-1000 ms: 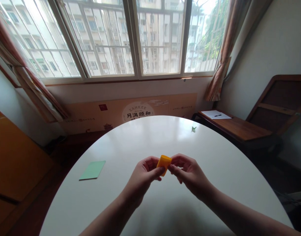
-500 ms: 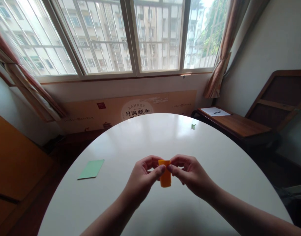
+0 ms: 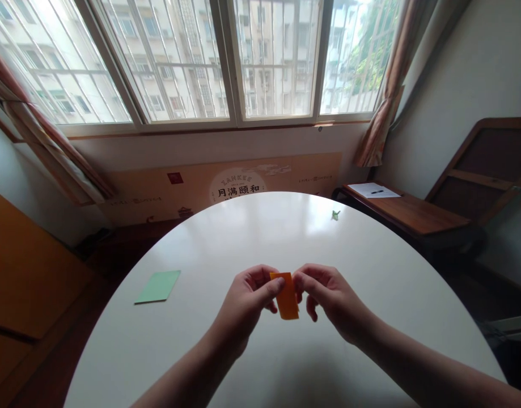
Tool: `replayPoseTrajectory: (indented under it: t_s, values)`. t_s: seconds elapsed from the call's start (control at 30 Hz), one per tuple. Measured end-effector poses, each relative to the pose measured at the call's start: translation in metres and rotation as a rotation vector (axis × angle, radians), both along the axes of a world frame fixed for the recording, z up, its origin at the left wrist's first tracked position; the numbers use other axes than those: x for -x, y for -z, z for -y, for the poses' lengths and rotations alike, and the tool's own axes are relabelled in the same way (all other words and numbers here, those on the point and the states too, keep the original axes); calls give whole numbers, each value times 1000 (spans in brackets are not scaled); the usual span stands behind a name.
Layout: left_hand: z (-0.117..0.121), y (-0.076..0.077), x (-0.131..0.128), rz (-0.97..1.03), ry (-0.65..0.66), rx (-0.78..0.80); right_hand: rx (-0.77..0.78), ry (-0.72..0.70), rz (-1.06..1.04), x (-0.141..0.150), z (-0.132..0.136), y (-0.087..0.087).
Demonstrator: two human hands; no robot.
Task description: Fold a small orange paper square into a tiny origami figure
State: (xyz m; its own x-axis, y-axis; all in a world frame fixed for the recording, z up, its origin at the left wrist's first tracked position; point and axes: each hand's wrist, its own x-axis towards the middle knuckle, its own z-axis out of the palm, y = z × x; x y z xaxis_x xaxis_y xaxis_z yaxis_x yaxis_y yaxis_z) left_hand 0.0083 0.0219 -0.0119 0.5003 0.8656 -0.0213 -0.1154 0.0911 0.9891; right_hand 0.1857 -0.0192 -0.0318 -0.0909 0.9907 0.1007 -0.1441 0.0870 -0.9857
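A folded piece of orange paper (image 3: 288,300) is held up over the white round table (image 3: 192,351). My left hand (image 3: 254,297) is closed on it, thumb across the front near its upper left and fingers behind. At the paper's upper right edge, the thumb and forefinger of my right hand (image 3: 323,294) pinch together; its other fingers curl below, apart from the paper. The fold forms a narrow upright strip, with a second layer peeking out at the lower right.
A stack of pale green square paper (image 3: 158,287) lies on the table's left side. Near the far right edge sits a small green folded figure (image 3: 335,215). Beyond it, a wooden side table (image 3: 430,218) carries a white sheet (image 3: 362,191) and a pen (image 3: 377,192).
My right thumb has slid from the paper's front to its right edge. More of the orange front now shows, and the paper has tilted slightly. The view has shifted a little.
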Motion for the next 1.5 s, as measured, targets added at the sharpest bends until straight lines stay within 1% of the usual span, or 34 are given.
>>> replayPoseTrajectory:
  t_s: [0.1, 0.17, 0.3, 0.37, 0.43, 0.53, 0.63, 0.7, 0.8, 0.9, 0.97, 1.1, 1.33, 1.5]
  values:
    - [-3, 2, 1, 82, -27, -14, 68, -89, -128, 1, -2, 2]
    - [-5, 3, 1, 118, -36, -13, 120, -195, -205, 2, -2, 4]
    - [-4, 3, 0, 130, 28, 52, 204, -397, -365, 6, 0, 6]
    - [-2, 3, 0, 115, 47, 59, 215, -452, -445, 8, 0, 8]
    - [-1, 4, -1, 89, 40, 40, 225, -470, -512, 10, 0, 11]
    - [1, 5, -1, 57, 8, 1, 253, -442, -557, 12, 0, 13]
    - [0, 5, -1, 35, -42, -34, 258, -397, -535, 12, 1, 11]
    - [-1, 4, 0, 31, -102, -73, 243, -333, -494, 12, 2, 8]
    - [-2, 1, 2, 39, -175, -180, 177, -177, -407, 9, 3, 3]
    - [-1, -4, 4, -5, -157, -286, 73, -42, -297, 6, 4, 1]
    - [2, -7, 4, -51, -121, -340, 20, 1, -246, 5, 5, 1]
    - [6, -9, 3, -101, -109, -389, -5, -9, -227, 9, 9, 2]
    - [4, -7, 1, -119, -70, -316, 1, -22, -181, 10, 9, 2]
    - [4, -8, 1, -121, -67, -347, 15, 7, -138, 7, 9, 0]
